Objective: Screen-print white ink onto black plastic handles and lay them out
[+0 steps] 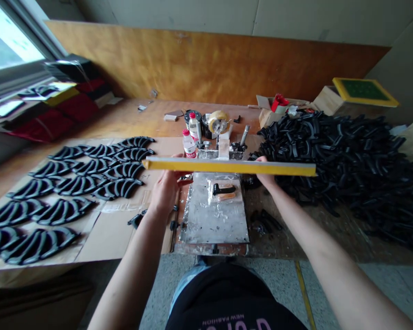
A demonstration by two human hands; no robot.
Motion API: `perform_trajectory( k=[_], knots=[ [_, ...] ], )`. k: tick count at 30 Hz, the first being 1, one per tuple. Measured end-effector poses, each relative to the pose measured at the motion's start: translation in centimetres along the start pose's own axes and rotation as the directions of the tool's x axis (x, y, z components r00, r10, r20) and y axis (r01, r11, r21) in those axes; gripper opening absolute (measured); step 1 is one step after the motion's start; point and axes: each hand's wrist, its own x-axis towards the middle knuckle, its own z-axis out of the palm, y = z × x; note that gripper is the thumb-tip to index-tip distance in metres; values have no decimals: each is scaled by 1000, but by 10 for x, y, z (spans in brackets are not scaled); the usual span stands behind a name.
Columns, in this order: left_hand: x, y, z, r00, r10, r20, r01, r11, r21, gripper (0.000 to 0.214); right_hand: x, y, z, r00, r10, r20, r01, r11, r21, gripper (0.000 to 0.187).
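Observation:
A long yellow-edged frame (232, 167), seen edge-on, stands raised across the bench fixture. My left hand (165, 188) reaches under its left part; the fingers are bent round something dark that I cannot make out. My right hand (265, 178) is partly behind the right part of the frame, which hides most of its fingers. Below the frame, a black curved handle-like part (224, 189) lies on a pale pad on the grey metal plate (211, 220). A clamp (223, 149) with upright posts stands behind the frame.
Rows of black curved parts (113, 188) lie on cardboard at left. A big heap of similar parts (330, 151) covers the right side. Red-capped bottles (189, 145) and a tape roll (218, 121) stand behind the fixture. A yellow frame with green panel (365, 90) rests on a box.

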Motion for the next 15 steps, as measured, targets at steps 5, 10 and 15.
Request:
perform_trajectory(
  k=[5, 10, 15],
  knots=[
    [-7, -30, 15, 991, -53, -120, 42, 995, -93, 57, -73, -11, 46, 873, -413, 261, 408, 910, 77, 37],
    [-62, -107, 17, 799, -600, 44, 601, 795, -82, 48, -128, -71, 50, 888, -423, 184, 429, 903, 8, 12],
    [-91, -137, -38, 762, -634, -134, 625, 773, -108, 29, -174, -82, 42, 594, -754, 280, 676, 657, 334, 14]
  ],
)
